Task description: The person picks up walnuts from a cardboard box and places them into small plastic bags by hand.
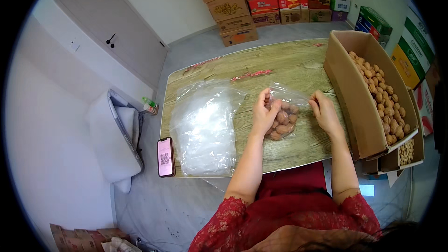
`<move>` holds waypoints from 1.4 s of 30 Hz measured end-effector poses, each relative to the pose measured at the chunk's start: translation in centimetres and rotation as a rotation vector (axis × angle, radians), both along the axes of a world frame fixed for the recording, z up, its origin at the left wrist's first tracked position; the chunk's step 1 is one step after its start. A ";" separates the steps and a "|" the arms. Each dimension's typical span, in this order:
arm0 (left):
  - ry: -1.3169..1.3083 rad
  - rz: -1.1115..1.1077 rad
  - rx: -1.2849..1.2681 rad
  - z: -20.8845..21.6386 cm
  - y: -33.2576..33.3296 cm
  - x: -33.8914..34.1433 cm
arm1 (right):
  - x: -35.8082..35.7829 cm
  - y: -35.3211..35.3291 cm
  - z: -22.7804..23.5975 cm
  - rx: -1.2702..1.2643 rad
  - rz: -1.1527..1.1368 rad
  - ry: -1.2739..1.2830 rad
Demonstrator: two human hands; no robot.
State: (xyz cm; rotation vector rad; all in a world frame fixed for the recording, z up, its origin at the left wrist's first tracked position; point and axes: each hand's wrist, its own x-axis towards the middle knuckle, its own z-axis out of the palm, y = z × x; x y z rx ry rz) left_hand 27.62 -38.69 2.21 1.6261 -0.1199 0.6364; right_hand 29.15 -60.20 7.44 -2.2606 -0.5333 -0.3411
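A clear plastic bag of walnuts [282, 123] rests on the wood-patterned table in front of me. My left hand [265, 113] grips its upper left side, thumb over the plastic. At the bag's upper right corner my right hand [325, 112] pinches the edge between thumb and fingers. The walnuts fill the lower part, and the top of the bag is stretched flat between both hands. To the left lies a stack of flat clear plastic bags [205, 130]. On the right a tall cardboard box [345, 88] holds many loose walnuts [380, 93].
A phone [165, 157] lies at the table's left edge. Below the walnut box stands another box with peanuts [406, 152]. Stacked cartons [228, 7] line the far wall, and more cartons [413, 49] stand at right. A folded pale mat [114, 140] leans by the left wall.
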 end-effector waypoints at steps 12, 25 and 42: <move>0.008 -0.124 -0.403 0.5 0.6 0.5 | 1.2 -1.1 -1.7 0.376 0.110 0.357; -0.023 -0.111 -0.448 1.7 1.6 0.3 | 2.0 -0.7 -0.8 0.563 0.238 0.254; -0.134 -0.110 -0.180 3.6 0.6 -1.0 | 0.8 6.1 5.4 0.032 0.292 -0.304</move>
